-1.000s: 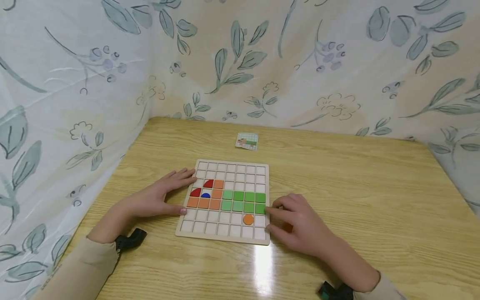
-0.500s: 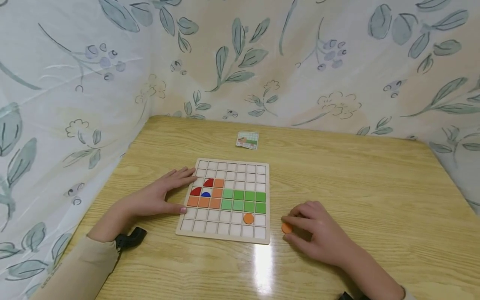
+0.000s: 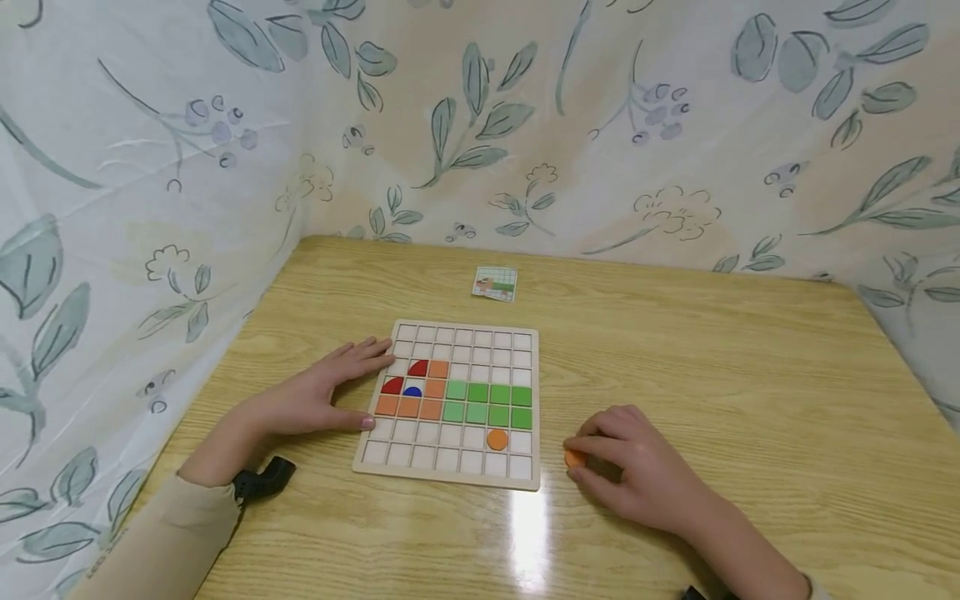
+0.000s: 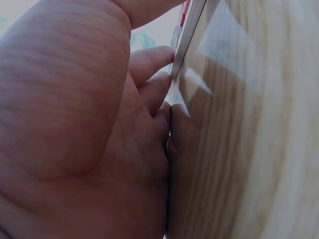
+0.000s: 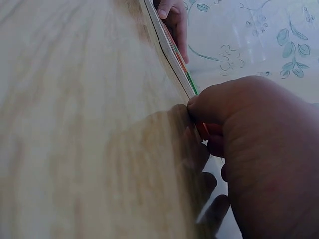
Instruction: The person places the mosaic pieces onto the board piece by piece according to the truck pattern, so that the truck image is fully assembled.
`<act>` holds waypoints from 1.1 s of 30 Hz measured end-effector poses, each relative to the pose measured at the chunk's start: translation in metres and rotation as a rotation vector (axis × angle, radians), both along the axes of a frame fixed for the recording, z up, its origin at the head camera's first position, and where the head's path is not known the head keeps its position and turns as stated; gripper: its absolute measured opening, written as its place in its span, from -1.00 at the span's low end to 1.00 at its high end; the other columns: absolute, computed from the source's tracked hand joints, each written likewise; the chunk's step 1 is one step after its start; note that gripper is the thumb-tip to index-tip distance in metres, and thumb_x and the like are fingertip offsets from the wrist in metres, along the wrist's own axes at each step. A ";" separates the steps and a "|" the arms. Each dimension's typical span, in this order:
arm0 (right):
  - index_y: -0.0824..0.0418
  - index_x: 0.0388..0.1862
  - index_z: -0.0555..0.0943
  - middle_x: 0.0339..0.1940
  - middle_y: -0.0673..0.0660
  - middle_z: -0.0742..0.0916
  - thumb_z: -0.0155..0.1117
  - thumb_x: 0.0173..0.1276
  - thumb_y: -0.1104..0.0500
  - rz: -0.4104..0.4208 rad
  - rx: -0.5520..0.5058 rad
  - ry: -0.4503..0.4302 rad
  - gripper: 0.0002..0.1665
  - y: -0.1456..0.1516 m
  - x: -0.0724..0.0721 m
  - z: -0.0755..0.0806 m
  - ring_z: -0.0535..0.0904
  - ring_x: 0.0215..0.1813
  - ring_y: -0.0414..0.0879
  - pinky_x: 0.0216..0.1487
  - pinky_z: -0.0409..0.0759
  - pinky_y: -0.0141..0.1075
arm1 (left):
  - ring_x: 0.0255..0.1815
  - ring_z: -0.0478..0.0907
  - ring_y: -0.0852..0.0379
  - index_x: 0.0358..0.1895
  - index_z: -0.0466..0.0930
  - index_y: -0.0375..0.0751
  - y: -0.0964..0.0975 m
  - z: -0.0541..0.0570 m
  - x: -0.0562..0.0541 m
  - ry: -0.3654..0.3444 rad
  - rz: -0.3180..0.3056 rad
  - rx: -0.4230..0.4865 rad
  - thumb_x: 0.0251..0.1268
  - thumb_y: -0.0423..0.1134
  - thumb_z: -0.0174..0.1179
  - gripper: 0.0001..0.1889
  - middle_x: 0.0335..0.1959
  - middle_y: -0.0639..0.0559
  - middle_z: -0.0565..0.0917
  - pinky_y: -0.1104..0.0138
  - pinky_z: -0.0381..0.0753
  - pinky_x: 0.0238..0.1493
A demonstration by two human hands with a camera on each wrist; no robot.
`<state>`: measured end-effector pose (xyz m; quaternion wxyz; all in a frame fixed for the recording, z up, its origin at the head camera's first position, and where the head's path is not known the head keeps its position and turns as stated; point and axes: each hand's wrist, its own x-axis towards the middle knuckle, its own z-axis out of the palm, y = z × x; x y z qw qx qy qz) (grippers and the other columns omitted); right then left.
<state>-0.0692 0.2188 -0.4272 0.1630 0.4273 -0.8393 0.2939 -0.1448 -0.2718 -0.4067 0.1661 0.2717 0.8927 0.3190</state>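
Note:
A wooden grid board point(image 3: 450, 479) lies on the table, with colored pieces set in its cells. Orange and green squares run across the middle rows; two red quarter-circles and a blue half-circle sit at the left. One orange disc point(image 3: 497, 439) is in a lower right cell. My left hand point(image 3: 318, 390) rests on the table with fingertips and thumb touching the board's left edge, fingers extended. To the right of the board, my right hand point(image 3: 633, 468) pinches a second orange disc point(image 3: 574, 459) between thumb and fingers, low over the table; the fingers partly cover it.
A small printed card point(image 3: 495, 284) with a colored grid picture lies behind the board on the wooden table point(image 3: 712, 358). Leaf-patterned fabric point(image 3: 480, 125) hangs along the back and left sides. Black wrist mounts point(image 3: 264, 479) are worn at the cuffs.
My right hand has moved from the board's right edge back to the right, and the orange disc in its fingers has come into view. The left hand and board have stayed put.

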 end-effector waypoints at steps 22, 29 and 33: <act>0.20 0.13 0.86 0.00 -0.06 0.72 0.57 0.46 0.17 -0.017 -0.079 -0.072 -0.70 -0.014 -0.008 0.004 0.54 0.01 -0.16 0.02 0.50 -0.43 | 0.81 -0.27 -0.36 0.77 0.24 0.13 0.000 0.002 -0.001 0.003 -0.012 -0.001 0.35 0.21 0.51 -0.01 0.83 0.11 0.00 -0.40 -0.21 0.66; 0.23 0.12 0.86 0.00 -0.03 0.72 0.63 0.37 0.23 -0.007 -0.090 -0.074 -0.65 -0.036 -0.016 0.006 0.50 0.01 -0.14 0.01 0.44 -0.43 | 0.81 -0.26 -0.35 0.77 0.24 0.14 0.000 0.001 -0.001 -0.002 -0.013 0.002 0.35 0.22 0.51 -0.01 0.83 0.13 0.00 -0.40 -0.20 0.66; 0.24 0.09 0.86 -0.01 -0.02 0.72 0.64 0.32 0.25 0.026 -0.088 -0.065 -0.65 -0.052 -0.021 0.008 0.50 -0.01 -0.13 -0.01 0.43 -0.44 | 0.81 -0.27 -0.34 0.77 0.23 0.16 0.000 0.002 -0.001 -0.006 -0.007 0.002 0.34 0.23 0.51 0.00 0.83 0.14 0.00 -0.40 -0.20 0.66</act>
